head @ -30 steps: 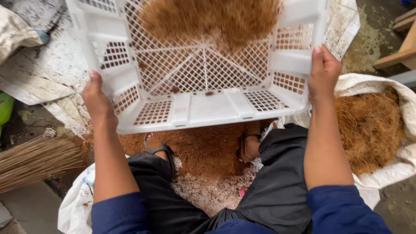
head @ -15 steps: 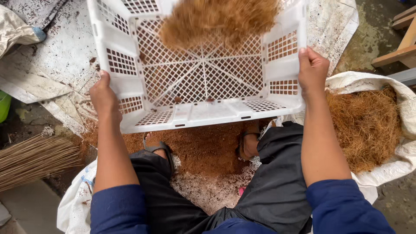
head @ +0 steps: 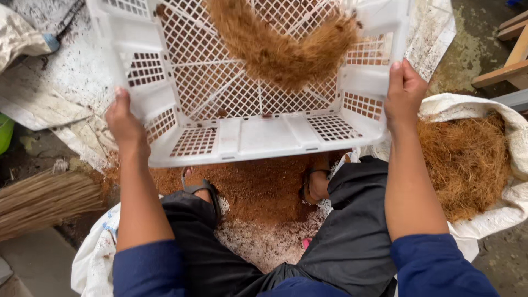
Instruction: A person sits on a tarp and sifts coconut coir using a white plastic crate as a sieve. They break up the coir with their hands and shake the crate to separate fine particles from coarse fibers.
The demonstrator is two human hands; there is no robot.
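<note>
Vs half a second ago: white mesh crate (head: 250, 82) swung left and tipped, left corner now higher; brown fibre clump (head: 280, 44) slid from the crate's top centre into a curved band toward its right wall. Crate's long axis runs left-right, open side facing the camera, held above the brown dust pile (head: 253, 187) between the feet. Left hand (head: 125, 124) clamped on the crate's left wall, right hand (head: 404, 93) clamped on its right wall. Sack of fibre (head: 467, 159) lies right of the crate, broom (head: 47, 201) lower left.
</note>
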